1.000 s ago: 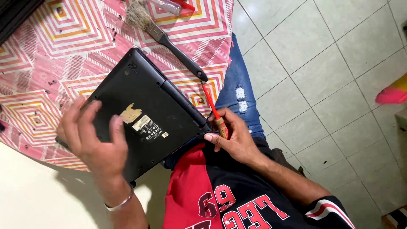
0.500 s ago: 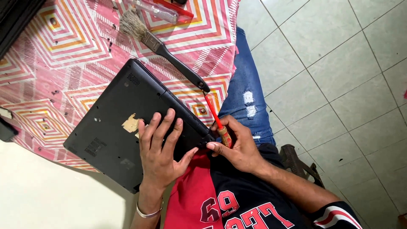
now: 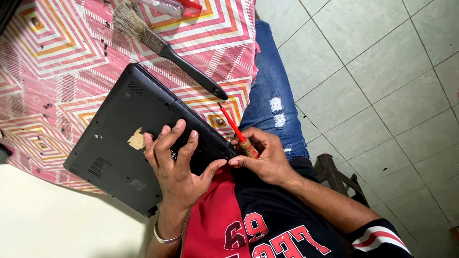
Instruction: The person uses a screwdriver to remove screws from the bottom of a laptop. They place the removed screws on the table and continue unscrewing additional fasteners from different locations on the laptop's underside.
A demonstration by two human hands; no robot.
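Presently, findings are being logged with the laptop as the reference point.

Laptop: a black laptop (image 3: 129, 129) is lying closed and bottom side up, its underside showing vents and a torn label patch; it is resting partly on the patterned cloth (image 3: 57, 52) and is overhanging toward the person's lap.
Left hand: the left hand (image 3: 178, 167) is lying open, fingers spread flat on the laptop's underside near its lap-side edge, thumb reaching to that edge; it is gripping nothing.
Right hand: the right hand (image 3: 260, 160) is sitting just off the laptop's lap-side corner, fingers closed around the handle of a red screwdriver (image 3: 237, 132); its fingertips are meeting the left thumb at the corner.
Screwdriver: the red shaft is pointing away from the body, running alongside the laptop's edge, over the cloth.
Brush: a black-handled paintbrush (image 3: 165, 50) is lying on the cloth just beyond the laptop's far edge, apart from both hands.
Far item: a clear-and-red object (image 3: 169, 6) is lying well beyond the laptop; its kind cannot be told.
Floor: pale tiles (image 3: 377, 95) are showing to the right of the laptop, past a jeans-clad leg (image 3: 270, 91).
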